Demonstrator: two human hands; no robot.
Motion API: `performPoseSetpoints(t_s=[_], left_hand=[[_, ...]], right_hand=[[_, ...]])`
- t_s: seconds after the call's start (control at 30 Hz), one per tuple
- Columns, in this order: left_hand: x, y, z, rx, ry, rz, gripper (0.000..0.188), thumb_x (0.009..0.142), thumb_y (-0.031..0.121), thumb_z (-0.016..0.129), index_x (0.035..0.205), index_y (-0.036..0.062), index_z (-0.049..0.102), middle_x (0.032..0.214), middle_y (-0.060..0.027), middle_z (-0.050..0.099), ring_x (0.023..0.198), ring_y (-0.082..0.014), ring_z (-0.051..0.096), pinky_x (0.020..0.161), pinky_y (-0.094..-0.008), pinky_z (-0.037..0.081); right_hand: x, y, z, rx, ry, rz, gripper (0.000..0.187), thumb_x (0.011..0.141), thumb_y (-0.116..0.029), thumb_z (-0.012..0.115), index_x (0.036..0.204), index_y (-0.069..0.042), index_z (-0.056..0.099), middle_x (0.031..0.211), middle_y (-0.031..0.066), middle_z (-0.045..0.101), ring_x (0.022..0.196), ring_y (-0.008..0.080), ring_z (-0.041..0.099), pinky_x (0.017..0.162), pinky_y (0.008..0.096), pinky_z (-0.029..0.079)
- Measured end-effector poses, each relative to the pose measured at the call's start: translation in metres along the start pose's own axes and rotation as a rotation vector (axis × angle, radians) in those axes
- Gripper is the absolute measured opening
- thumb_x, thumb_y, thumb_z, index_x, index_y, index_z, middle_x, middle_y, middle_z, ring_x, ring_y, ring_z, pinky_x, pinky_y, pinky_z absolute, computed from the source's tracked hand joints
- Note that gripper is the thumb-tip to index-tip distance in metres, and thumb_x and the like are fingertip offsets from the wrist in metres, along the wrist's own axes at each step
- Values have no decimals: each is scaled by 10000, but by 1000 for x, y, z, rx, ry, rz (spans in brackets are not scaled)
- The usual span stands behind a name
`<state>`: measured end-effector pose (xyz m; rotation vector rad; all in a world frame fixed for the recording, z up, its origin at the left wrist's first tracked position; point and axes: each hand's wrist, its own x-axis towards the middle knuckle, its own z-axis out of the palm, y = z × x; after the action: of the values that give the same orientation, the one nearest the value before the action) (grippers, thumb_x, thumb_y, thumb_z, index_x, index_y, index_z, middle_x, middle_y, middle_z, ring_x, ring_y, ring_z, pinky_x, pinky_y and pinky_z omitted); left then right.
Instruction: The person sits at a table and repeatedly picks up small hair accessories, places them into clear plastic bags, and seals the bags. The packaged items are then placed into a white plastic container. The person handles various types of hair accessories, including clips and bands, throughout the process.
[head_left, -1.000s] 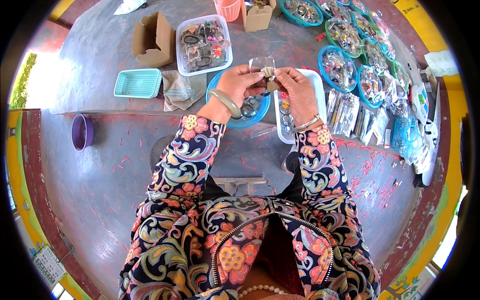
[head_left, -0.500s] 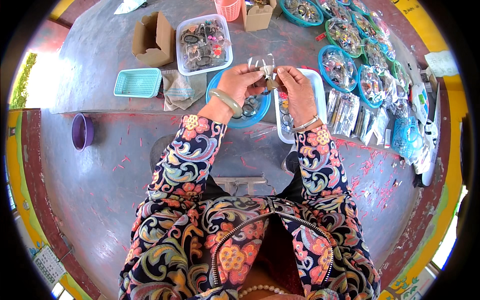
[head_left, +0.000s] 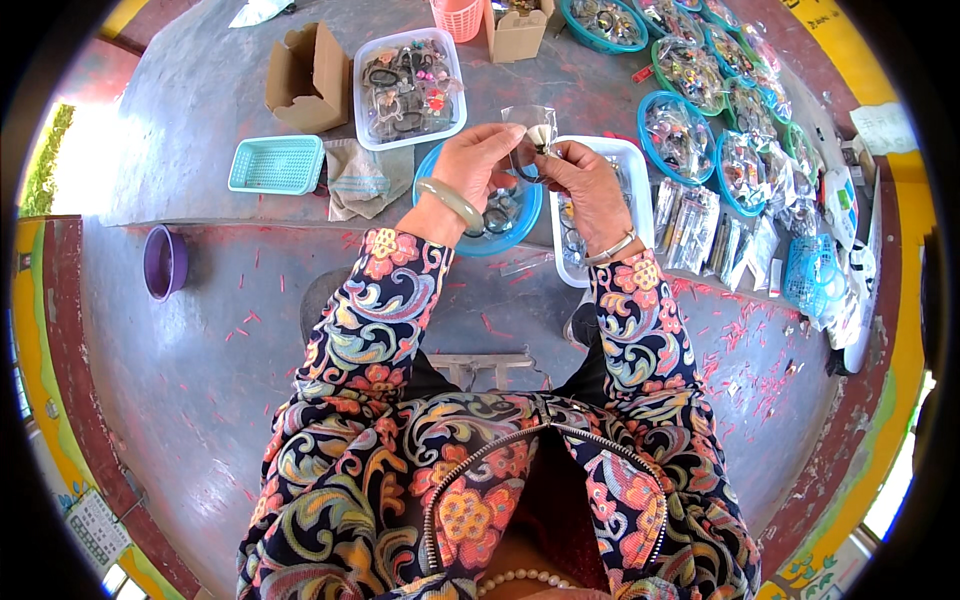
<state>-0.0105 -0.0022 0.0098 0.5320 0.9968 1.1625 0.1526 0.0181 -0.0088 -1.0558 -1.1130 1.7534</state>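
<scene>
- Left hand (head_left: 478, 160): raised above the blue bowl (head_left: 520, 225); its grip is closed on the edge of a small clear plastic bag (head_left: 528, 128), thumb and forefinger pinching it so that the mouth faces the other hand.
- Right hand (head_left: 590, 185): its grip is closed, fingertips pinched around a small pale hair ornament (head_left: 541, 136) held at the mouth of the bag; how far the ornament is inside cannot be told.
- Position of the work: bag and ornament sit between the two hands, in the air over the table (head_left: 200, 110), above the gap between the blue bowl and the white tray (head_left: 640, 180).
- Technique, as a judgement: the bag is best kept taut and its mouth spread by the left fingers, while the right fingers guide the ornament in straight, narrow end first, releasing only once it is well past the opening.
- Surroundings: a clear lidded box (head_left: 407, 88) of mixed accessories, a teal basket (head_left: 275, 165), an open cardboard box (head_left: 307, 78) and rows of filled bowls (head_left: 675, 135) lie beyond the hands.
</scene>
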Motion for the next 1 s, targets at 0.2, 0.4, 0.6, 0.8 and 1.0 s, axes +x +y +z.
performPoseSetpoints(t_s=[0.2,0.4,0.6,0.8,1.0], left_hand=[[3,-3,-5,-7,8,0,185,865,165,529,950,8,578,828,-62,634,680,-99,593,535,-190,456],[4,-4,-8,-86,-20,7,188,870,154,519,946,-9,575,841,-86,634,718,-131,604,574,-204,486],[0,-1,-3,16,-25,17,258,876,207,513,991,-19,559,970,-136,616,861,-191,614,634,-225,485],[-3,5,-5,102,-30,15,297,885,234,486,1033,-18,540,985,-148,611,921,-203,598,677,-246,467],[-3,8,-6,126,-75,1,277,891,210,470,1034,-14,545,982,-136,615,926,-200,596,689,-244,457]], right_hand=[[0,1,2,-17,51,-23,146,757,-103,640,842,5,589,723,5,576,648,63,502,605,194,389],[0,-1,-3,-29,13,-23,147,761,-113,644,852,-5,604,741,2,589,639,67,514,607,199,389],[-5,-19,-34,-83,38,-14,169,769,-160,644,870,-26,619,714,-11,596,621,62,508,579,193,369],[-5,-14,-105,-420,236,15,198,751,-227,658,851,-59,623,714,-42,570,654,35,494,535,155,315],[-3,45,-146,-871,61,311,178,660,-194,679,743,-46,626,627,24,602,522,91,550,478,218,380]])
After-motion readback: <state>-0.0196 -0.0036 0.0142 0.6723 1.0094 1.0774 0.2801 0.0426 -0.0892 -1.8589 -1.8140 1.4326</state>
